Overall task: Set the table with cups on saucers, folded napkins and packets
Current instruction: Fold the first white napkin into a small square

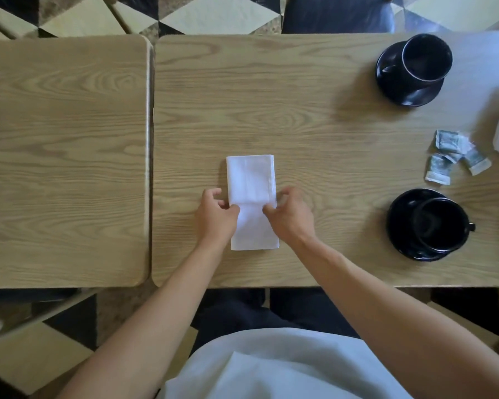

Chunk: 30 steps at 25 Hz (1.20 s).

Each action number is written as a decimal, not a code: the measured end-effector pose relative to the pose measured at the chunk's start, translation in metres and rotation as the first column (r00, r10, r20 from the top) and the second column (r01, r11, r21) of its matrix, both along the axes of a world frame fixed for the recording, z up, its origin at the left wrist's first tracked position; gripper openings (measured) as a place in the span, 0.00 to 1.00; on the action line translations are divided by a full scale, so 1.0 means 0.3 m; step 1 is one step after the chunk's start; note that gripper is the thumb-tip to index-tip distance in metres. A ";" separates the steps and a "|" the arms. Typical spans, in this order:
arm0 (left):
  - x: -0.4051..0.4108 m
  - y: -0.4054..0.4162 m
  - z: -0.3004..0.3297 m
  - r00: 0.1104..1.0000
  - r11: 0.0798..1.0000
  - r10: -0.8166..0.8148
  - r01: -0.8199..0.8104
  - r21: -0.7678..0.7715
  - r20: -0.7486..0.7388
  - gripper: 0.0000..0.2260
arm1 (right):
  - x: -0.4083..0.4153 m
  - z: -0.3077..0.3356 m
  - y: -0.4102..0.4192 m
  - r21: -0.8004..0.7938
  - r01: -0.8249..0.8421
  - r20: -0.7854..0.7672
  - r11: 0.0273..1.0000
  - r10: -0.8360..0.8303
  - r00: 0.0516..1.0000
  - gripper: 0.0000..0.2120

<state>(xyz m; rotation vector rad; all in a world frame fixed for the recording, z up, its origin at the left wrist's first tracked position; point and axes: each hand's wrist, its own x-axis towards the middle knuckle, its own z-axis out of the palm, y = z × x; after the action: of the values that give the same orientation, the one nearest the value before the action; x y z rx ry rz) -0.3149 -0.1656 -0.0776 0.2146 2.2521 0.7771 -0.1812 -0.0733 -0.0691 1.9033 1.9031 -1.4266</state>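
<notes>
Hands, left hand (217,215) and right hand (289,213), pinch napkin (251,180) edges.

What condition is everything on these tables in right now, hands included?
White folded napkin: flat on the table, long rectangle, pinched at both edges.
Left hand: pinching the napkin's left edge.
Right hand: pinching its right edge.
Far black cup: upright on its black saucer.
Near black cup: upright on its black saucer.
Small paper packets: loose, scattered pile.
</notes>
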 end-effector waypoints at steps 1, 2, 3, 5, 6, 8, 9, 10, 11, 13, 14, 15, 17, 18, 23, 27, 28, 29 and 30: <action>0.002 0.003 -0.003 0.997 0.999 0.045 -0.046 0.012 0.059 0.25 | -0.005 -0.003 -0.018 -0.033 0.050 -0.029 0.998 -0.051 0.998 0.17; 0.002 0.009 -0.004 0.990 0.996 0.083 -0.085 0.017 0.114 0.27 | -0.009 -0.007 -0.028 -0.068 0.092 -0.052 0.993 -0.096 0.994 0.19; 0.001 0.011 -0.003 0.982 0.994 0.104 -0.109 0.021 0.157 0.29 | -0.011 -0.008 -0.035 -0.106 0.132 -0.072 0.986 -0.140 0.988 0.20; 0.003 0.008 0.012 0.979 0.994 0.084 -0.096 0.059 0.183 0.30 | -0.011 -0.011 -0.033 -0.165 0.188 -0.104 0.968 -0.207 0.973 0.15; 0.003 0.001 0.023 0.985 0.994 0.051 -0.066 0.083 0.166 0.31 | -0.009 -0.012 -0.029 -0.174 0.200 -0.123 0.964 -0.223 0.967 0.11; 0.004 -0.021 0.040 0.989 0.991 0.008 -0.028 0.132 0.149 0.31 | -0.002 -0.004 -0.033 -0.146 0.168 -0.153 0.975 -0.190 0.970 0.07; 0.004 -0.032 0.050 0.986 0.986 0.010 -0.038 0.163 0.169 0.31 | 0.003 0.002 -0.041 -0.115 0.135 -0.155 0.984 -0.153 0.976 0.08; 0.005 -0.043 0.063 0.979 0.979 0.019 -0.060 0.196 0.202 0.31 | 0.010 0.008 -0.050 -0.085 0.111 -0.154 0.990 -0.123 0.980 0.09; 0.004 -0.051 0.078 0.970 0.970 0.024 -0.081 0.228 0.240 0.31 | 0.016 0.017 -0.058 -0.063 0.105 -0.159 0.992 -0.114 0.981 0.10; 0.002 -0.062 0.107 0.953 0.955 0.004 -0.094 0.283 0.303 0.30 | 0.030 0.028 -0.068 -0.110 0.133 -0.212 0.985 -0.154 0.965 0.17; -0.001 -0.064 0.120 0.945 0.946 -0.012 -0.095 0.309 0.326 0.30 | 0.039 0.031 -0.066 -0.189 0.128 -0.255 0.974 -0.174 0.951 0.24; -0.003 -0.068 0.133 0.940 0.939 -0.032 -0.088 0.332 0.341 0.28 | 0.050 0.034 -0.065 -0.287 0.099 -0.316 0.953 -0.192 0.929 0.32; -0.013 -0.077 0.155 0.937 0.931 -0.068 -0.064 0.360 0.342 0.24 | 0.075 0.036 -0.062 -0.423 0.020 -0.452 0.906 -0.229 0.862 0.42; -0.017 -0.079 0.165 0.939 0.928 -0.080 -0.051 0.368 0.334 0.22 | 0.088 0.040 -0.057 -0.433 -0.020 -0.512 0.901 -0.228 0.828 0.42; -0.029 -0.088 0.191 0.978 0.940 -0.191 0.157 0.302 0.088 0.22 | 0.099 0.066 -0.015 -0.110 -0.137 -0.527 0.984 0.059 0.848 0.31; -0.006 -0.092 0.195 0.863 0.879 -0.403 0.458 0.132 -0.306 0.22 | 0.095 0.083 0.001 0.176 -0.230 -0.335 0.957 0.278 0.900 0.28; -0.002 -0.092 0.193 0.817 0.856 -0.435 0.505 0.106 -0.377 0.21 | 0.099 0.094 0.003 0.238 -0.248 -0.324 0.939 0.318 0.891 0.27; 0.000 -0.092 0.191 0.778 0.838 -0.454 0.539 0.089 -0.434 0.21 | 0.106 0.103 0.004 0.301 -0.269 -0.313 0.915 0.361 0.879 0.26; 0.005 -0.090 0.190 0.738 0.820 -0.466 0.567 0.074 -0.487 0.20 | 0.113 0.112 0.003 0.371 -0.291 -0.289 0.882 0.407 0.866 0.24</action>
<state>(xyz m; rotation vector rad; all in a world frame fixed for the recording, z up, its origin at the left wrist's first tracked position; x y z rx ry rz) -0.3135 -0.1926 -0.0205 1.1975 2.3301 0.7059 -0.1472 -0.0725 -0.0353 1.3355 2.6286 -1.4968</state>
